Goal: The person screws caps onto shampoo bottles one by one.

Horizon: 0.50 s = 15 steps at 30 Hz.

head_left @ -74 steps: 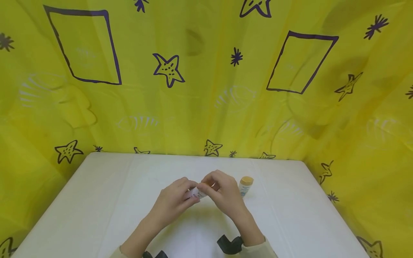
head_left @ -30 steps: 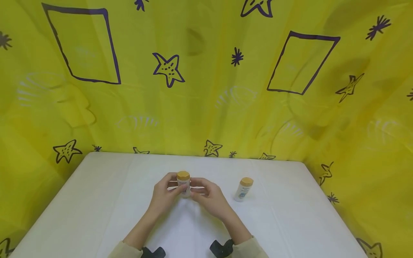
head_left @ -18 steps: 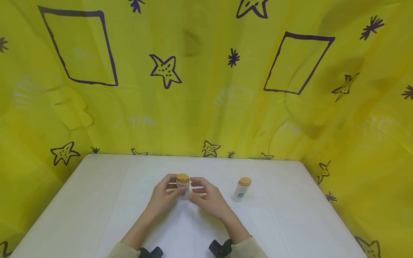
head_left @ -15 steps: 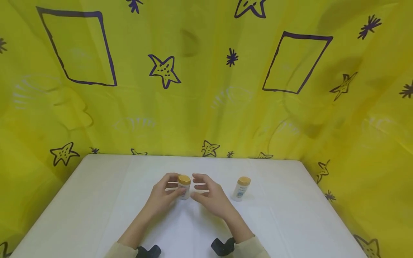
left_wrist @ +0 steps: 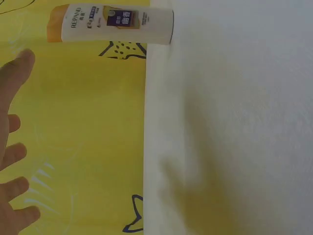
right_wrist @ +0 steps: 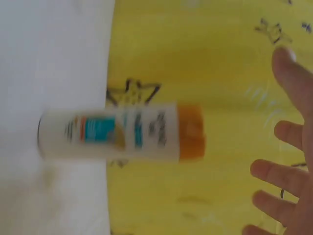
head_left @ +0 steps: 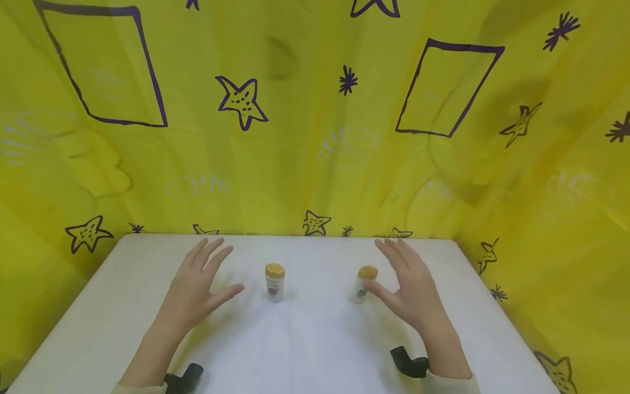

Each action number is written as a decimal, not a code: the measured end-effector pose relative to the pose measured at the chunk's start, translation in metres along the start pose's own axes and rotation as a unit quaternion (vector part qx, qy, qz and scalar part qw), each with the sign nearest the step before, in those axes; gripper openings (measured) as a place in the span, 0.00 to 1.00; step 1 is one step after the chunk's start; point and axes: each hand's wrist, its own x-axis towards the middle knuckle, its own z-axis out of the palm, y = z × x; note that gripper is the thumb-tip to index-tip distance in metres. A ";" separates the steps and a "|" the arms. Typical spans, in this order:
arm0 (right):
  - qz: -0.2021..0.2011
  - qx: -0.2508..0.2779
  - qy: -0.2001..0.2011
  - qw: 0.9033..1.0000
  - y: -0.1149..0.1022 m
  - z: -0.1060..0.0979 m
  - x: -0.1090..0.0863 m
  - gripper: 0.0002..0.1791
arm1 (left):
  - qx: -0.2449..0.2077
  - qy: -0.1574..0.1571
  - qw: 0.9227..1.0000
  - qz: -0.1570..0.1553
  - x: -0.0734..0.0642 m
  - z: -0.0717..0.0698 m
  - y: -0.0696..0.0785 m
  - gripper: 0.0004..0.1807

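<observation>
Two small white shampoo-style bottles with orange caps stand upright on the table. The left bottle (head_left: 274, 284) has a dark purple label patch, which shows clearly in the left wrist view on that same bottle (left_wrist: 117, 23). My left hand (head_left: 194, 287) is to its left, fingers spread, apart from it and holding nothing. The right bottle (head_left: 360, 289) carries a teal label patch; the right wrist view shows this bottle (right_wrist: 122, 132) slightly blurred. My right hand (head_left: 410, 284) hovers at its right with fingers extended, the thumb overlapping the bottle in the head view; no grip shows.
A white table (head_left: 305, 350) spans the area under both hands. Behind it and at its sides hangs a yellow curtain (head_left: 305, 164) printed with stars and frames. Black wrist mounts (head_left: 410, 363) sit by the sleeves.
Earlier both hands held the left bottle, the right at its cap. Now that bottle stands released; the left hand has moved left, and the right hand has moved right to the other bottle.
</observation>
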 end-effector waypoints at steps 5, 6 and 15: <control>0.049 -0.049 -0.068 0.995 0.018 0.004 -0.009 0.55 | 0.051 -0.017 0.999 0.002 -0.009 0.000 -0.005 0.52; 0.056 -0.052 -0.078 0.994 0.019 0.006 -0.010 0.55 | 0.057 -0.023 0.998 -0.001 -0.011 0.000 -0.006 0.52; 0.082 -0.052 -0.118 0.988 0.026 0.016 -0.013 0.56 | 0.077 -0.045 0.996 -0.014 -0.019 0.001 -0.008 0.54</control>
